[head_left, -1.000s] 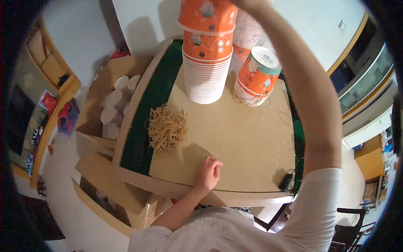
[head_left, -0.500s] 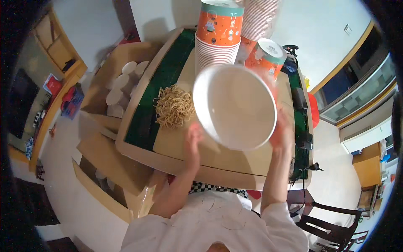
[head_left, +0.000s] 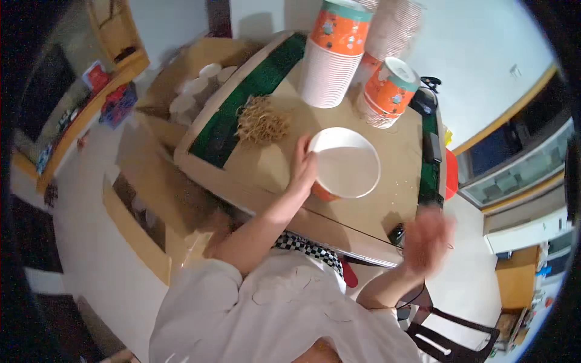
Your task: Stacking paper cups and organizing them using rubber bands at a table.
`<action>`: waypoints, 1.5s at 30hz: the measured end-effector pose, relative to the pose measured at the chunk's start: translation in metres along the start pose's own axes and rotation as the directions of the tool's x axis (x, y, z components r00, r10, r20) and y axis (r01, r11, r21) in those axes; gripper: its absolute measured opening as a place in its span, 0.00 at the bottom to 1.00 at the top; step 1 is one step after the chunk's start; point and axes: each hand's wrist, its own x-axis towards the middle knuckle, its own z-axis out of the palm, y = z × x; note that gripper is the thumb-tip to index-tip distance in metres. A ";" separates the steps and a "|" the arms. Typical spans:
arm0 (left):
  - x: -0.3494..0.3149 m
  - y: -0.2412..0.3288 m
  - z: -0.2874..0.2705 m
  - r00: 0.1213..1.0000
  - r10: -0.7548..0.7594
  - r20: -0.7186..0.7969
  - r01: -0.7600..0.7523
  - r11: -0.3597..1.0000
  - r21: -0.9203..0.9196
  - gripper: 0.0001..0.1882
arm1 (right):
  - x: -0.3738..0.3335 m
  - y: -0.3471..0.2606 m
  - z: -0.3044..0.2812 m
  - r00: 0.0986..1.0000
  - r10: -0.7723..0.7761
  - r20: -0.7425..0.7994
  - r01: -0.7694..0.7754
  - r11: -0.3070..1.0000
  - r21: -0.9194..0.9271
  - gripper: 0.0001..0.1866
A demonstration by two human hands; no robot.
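My left hand (head_left: 304, 168) holds a paper bucket (head_left: 347, 158) by its left side, fingers at the rim. The bucket's open mouth faces up toward me, showing a bare white inside, and a strip of its orange outer wall shows low on the left. Away from the bucket, my right hand (head_left: 430, 239) is raised over the table's near right corner. Motion smears its fingers, so I cannot make out whether it holds anything. Left of the bucket lies a tangled heap of tan rubber bands (head_left: 263, 121) on the brown tabletop (head_left: 272, 172).
A tall stack of upturned paper buckets (head_left: 330, 72) stands at the back, beside a shorter stack (head_left: 390, 91) and a plastic-wrapped one (head_left: 396, 27). Left of the table, a cardboard box (head_left: 160, 91) holds several white tubs. A dark chair (head_left: 454, 339) stands lower right.
My right hand has left the bucket and swung down to the right. My left hand now grips the bucket, which is lower and farther from the camera. The view has shifted too.
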 end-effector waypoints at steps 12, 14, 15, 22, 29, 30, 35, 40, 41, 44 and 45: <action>-0.003 -0.036 -0.047 0.893 0.451 0.011 -0.409 0.798 0.443 0.13 | 0.008 -0.031 0.057 -0.045 -0.522 0.851 -0.128 0.848 0.514 0.23; -0.001 -0.048 -0.065 0.937 0.348 -0.039 -0.306 0.866 0.396 0.11 | 0.010 -0.017 0.059 -0.189 -0.571 0.799 -0.161 0.821 0.549 0.25; 0.002 -0.058 -0.075 0.912 0.407 -0.055 -0.356 0.849 0.390 0.11 | 0.011 -0.009 0.056 -0.174 -0.562 0.809 -0.187 0.825 0.533 0.25; 0.082 0.005 -0.095 0.766 0.642 -0.010 -0.496 0.601 0.627 0.04 | 0.021 0.019 0.041 -0.068 -0.443 0.894 -0.363 0.846 0.392 0.21; 0.172 0.020 -0.125 0.840 0.442 0.315 -0.480 0.334 0.811 0.09 | 0.028 0.024 0.042 0.136 -0.131 0.982 -0.438 0.881 0.178 0.13; 0.175 0.025 -0.119 0.834 0.445 0.327 -0.492 0.328 0.806 0.09 | 0.027 0.024 0.037 0.178 -0.119 0.977 -0.441 0.878 0.188 0.13; 0.195 0.083 -0.089 0.828 0.405 0.389 -0.491 0.186 0.851 0.05 | 0.026 0.020 0.017 0.267 -0.032 0.963 -0.405 0.903 0.142 0.15; 0.216 0.175 -0.048 0.718 0.490 0.494 -0.665 0.273 0.695 0.07 | 0.026 0.018 0.004 0.299 0.026 0.954 -0.392 0.915 0.098 0.17; 0.216 0.180 -0.048 0.700 0.472 0.537 -0.682 0.217 0.699 0.06 | 0.022 0.018 0.002 0.313 0.054 0.948 -0.400 0.913 0.080 0.17; 0.216 0.138 -0.064 0.767 -0.002 0.642 -0.642 0.006 0.767 0.03 | 0.015 0.021 -0.004 0.320 0.052 0.946 -0.394 0.916 0.082 0.17; 0.227 0.104 -0.099 0.879 -0.013 0.476 -0.457 0.254 0.852 0.05 | 0.011 0.019 -0.003 0.324 0.080 0.943 -0.401 0.914 0.061 0.17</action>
